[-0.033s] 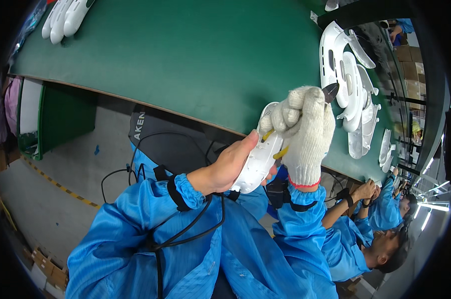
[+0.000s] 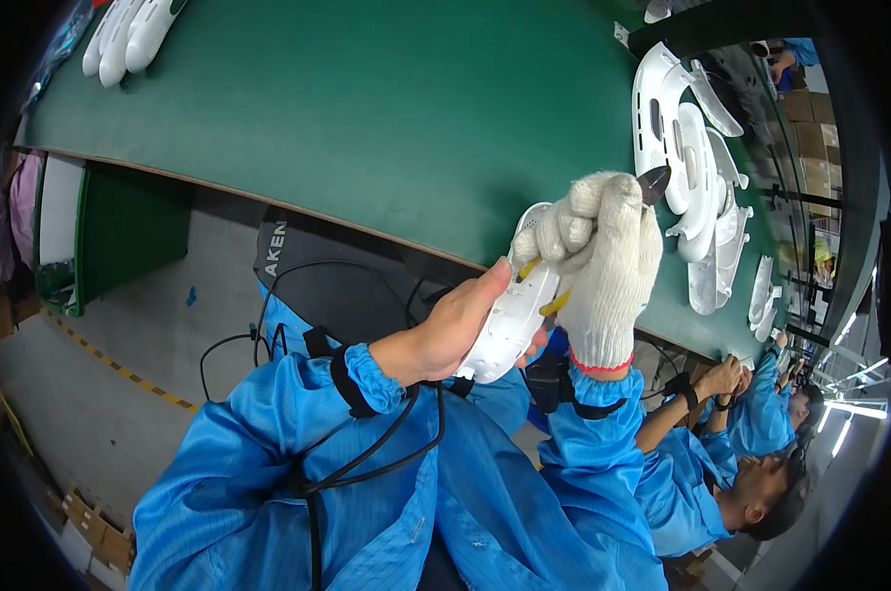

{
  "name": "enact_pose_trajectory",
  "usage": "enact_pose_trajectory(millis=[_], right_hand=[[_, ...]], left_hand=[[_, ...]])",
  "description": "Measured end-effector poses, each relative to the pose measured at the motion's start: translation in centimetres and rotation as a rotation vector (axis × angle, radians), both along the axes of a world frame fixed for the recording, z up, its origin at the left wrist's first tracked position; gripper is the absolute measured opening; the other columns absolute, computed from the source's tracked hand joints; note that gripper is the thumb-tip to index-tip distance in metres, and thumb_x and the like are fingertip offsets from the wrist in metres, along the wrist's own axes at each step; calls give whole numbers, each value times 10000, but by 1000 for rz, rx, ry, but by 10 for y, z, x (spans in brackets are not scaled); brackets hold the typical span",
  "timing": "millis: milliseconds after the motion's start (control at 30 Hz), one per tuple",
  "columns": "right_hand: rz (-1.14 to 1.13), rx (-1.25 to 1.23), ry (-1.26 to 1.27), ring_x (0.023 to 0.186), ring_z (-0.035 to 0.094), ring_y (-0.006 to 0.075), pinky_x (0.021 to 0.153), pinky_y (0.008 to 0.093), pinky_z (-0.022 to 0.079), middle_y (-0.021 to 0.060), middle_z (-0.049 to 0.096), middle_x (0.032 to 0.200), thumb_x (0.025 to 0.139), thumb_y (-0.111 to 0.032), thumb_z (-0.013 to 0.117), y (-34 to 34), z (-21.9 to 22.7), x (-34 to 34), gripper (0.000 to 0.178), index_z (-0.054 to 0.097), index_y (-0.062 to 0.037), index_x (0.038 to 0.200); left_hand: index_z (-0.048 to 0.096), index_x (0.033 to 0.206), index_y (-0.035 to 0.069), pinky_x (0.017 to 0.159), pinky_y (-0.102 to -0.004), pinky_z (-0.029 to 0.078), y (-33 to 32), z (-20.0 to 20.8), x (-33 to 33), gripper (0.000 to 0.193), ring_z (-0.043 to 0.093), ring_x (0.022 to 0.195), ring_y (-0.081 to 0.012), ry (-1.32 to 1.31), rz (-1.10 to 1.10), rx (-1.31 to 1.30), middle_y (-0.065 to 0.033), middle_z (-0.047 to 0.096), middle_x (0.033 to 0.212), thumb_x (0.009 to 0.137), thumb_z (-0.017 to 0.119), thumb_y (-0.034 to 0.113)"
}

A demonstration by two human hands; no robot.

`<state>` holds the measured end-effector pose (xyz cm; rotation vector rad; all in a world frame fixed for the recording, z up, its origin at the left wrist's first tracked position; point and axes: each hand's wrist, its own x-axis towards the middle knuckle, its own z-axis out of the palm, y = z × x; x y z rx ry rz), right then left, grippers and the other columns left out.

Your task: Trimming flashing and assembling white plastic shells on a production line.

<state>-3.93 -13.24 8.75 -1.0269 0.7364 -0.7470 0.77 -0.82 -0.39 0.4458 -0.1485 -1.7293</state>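
Left hand (image 2: 445,330): bare, clamped on a white plastic shell (image 2: 504,340), thumb along its near left edge, fingertips showing past its right side.
Right hand (image 2: 608,261): in a white knitted glove with a red cuff edge, closed around yellow-handled pliers (image 2: 654,184); its curled fingers lie over the shell's upper end, though whether they press on it I cannot tell.
Pliers: dark pointed tip out beyond the glove, aimed away from the shell; two yellow handles emerge below, spread apart across the shell.
Shell in hand: slanted, in front of the torso, its upper end overlapping the edge of the green tabletop (image 2: 366,118); small raised details mark its surface.
Right side of tabletop: a cluster of white molded shells (image 2: 699,177), overlapping, some slotted; small white parts (image 2: 761,295) lie nearer the co-worker.
Far left corner: three rounded white covers (image 2: 130,44), side by side.
Sleeves (image 2: 583,453): shiny blue, with black bands at the wrists; black cables (image 2: 366,468) hang across the front.
Co-worker (image 2: 682,478): in blue at the right, both hands (image 2: 726,376) together near the table edge.
Floor (image 2: 209,295): grey, with a green bin (image 2: 130,236) and yellow-black striped tape (image 2: 120,362).
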Motion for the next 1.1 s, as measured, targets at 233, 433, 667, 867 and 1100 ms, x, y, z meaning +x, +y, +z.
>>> enact_pose_trajectory(millis=[233, 433, 667, 867, 1100], right_hand=[[-1, -18, -10, 550, 533, 185, 507, 372, 518, 55, 493, 648, 1031, -321, 569, -2, 2, -3, 342, 561, 11, 948], [-84, -219, 149, 569, 532, 163, 531, 350, 509, 70, 530, 693, 1043, -303, 549, 11, 4, 0, 321, 565, 11, 984], [17, -217, 20, 597, 563, 171, 566, 332, 518, 97, 583, 739, 1047, -268, 535, 6, -1, -7, 275, 560, 5, 1029], [-15, -184, 47, 591, 550, 169, 562, 342, 524, 97, 578, 732, 1040, -255, 545, 8, -2, -7, 260, 562, 4, 1026], [2, 31, -41, 570, 523, 183, 522, 356, 492, 53, 496, 664, 1025, -313, 579, -1, 3, -5, 320, 568, -2, 948]], left_hand=[[473, 1358, 18, 782, -352, 597, -2, 1, 2, 666, 708, 871, -215, -12, -34, -20, -176, 688, 1048, 1065, 241, 569], [466, 1372, 29, 769, -363, 602, -4, 0, -2, 670, 708, 878, -225, 51, -15, -3, -169, 679, 1063, 1060, 248, 580], [474, 1368, 33, 718, -346, 608, -4, 2, -5, 672, 718, 849, -220, 1, 13, 36, -154, 683, 1040, 1053, 276, 592], [498, 1343, 26, 710, -346, 609, -3, 6, -5, 670, 720, 833, -217, -10, 25, 40, -147, 692, 1015, 1054, 278, 589], [479, 1355, 16, 720, -341, 610, -3, 3, -4, 675, 721, 840, -218, -14, 10, 52, -170, 693, 1037, 1061, 251, 579]])
